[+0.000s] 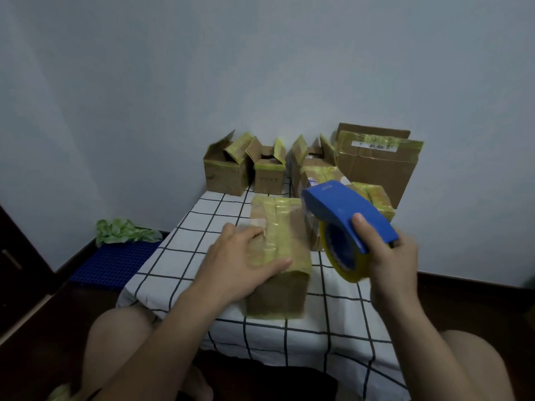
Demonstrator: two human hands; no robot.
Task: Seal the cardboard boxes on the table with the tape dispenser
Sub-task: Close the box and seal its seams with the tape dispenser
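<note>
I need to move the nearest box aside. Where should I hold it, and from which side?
Hold its two long sides, coming from above: the box lies flat, long axis pointing away, and looks narrow enough for one hand. The left hand rests on its top.

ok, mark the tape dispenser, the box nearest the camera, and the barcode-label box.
tape dispenser (344, 209): head view, top of its blue cover.
nearest box (276, 296): head view, bare near end face.
barcode-label box (373, 172): head view, brown front face below the label.
</note>
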